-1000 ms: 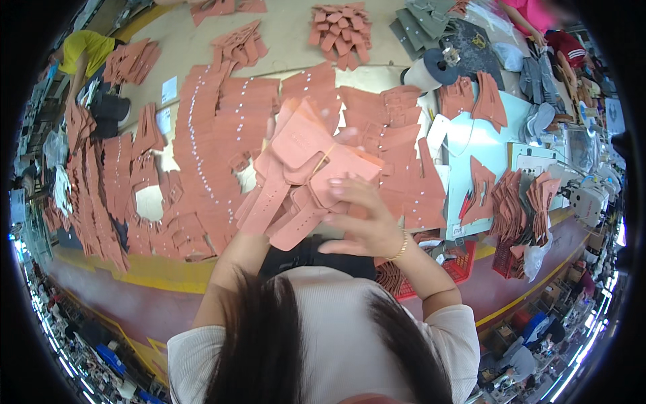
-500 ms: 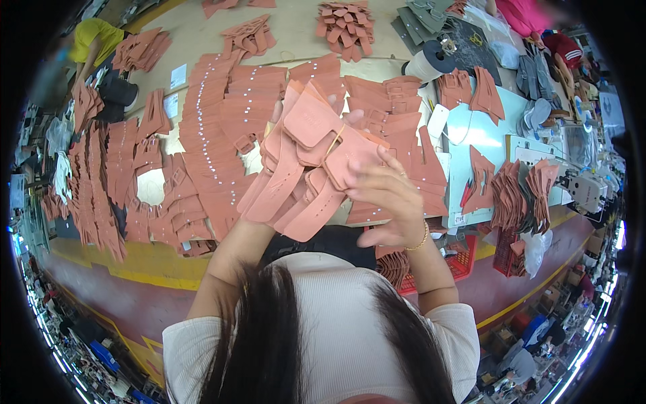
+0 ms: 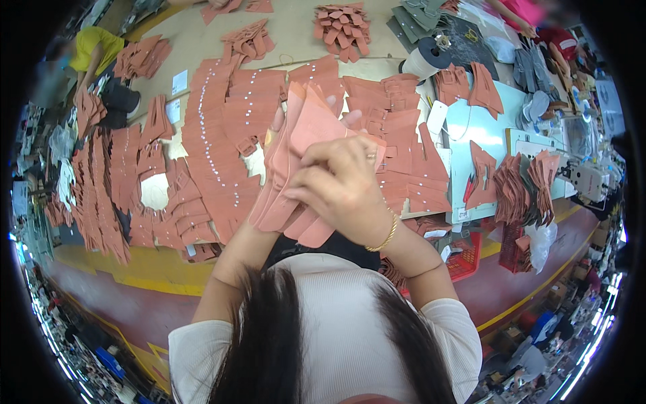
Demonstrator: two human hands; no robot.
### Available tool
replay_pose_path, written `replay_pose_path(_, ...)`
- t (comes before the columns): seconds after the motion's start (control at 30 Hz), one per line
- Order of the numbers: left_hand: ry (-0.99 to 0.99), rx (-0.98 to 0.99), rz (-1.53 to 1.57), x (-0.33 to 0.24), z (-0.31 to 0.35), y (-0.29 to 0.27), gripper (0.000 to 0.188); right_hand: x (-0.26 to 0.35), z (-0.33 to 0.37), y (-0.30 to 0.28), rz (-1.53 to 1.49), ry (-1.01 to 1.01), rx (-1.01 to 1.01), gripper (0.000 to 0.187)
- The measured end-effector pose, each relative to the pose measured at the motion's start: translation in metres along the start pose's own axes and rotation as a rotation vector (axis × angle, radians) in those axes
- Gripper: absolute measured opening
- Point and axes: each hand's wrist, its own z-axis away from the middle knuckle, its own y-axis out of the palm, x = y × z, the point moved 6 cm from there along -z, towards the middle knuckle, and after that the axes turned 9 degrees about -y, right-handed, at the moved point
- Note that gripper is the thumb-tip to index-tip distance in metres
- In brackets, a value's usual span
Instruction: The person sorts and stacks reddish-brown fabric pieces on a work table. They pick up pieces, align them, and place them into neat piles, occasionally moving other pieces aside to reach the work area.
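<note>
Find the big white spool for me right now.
In the head view, the big white spool is on the table, right of upper centre, just below the grey-green pieces and left of the black sheet.

No wording legible. Two white paper sheets [image 3: 180, 82] on the table [image 3: 289, 32] bear print too small to read; likewise the label [image 3: 463, 215] on the pale blue board [image 3: 481, 128] and the red marking [image 3: 593, 181] on the sewing machine [image 3: 584, 192].

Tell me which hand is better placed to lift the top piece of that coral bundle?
Probably the right hand: its fingers are over the front of the coral bundle. The left hand, mostly hidden behind, seems busy supporting it.
</note>
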Motion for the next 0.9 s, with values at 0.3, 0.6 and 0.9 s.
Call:
replay_pose_path(0.3, 0.002, 0.133, -0.054, -0.003, 0.019, 0.022, 0.069, 0.06, 0.015, -0.007, -0.56, -0.283, 0.146, 0.012)
replay_pose_path(0.6, 0.018, 0.09, 0.002, -0.008, 0.029, 0.046, 0.065, 0.011, 0.057, -0.079, -0.713, 0.095, 0.209, 0.023)
replay_pose_path(0.9, 0.075, 0.005, -0.353, -0.002, 0.001, 0.021, 0.065, -0.018, 0.036, -0.069, 0.058, 0.156, -0.041, 0.052)
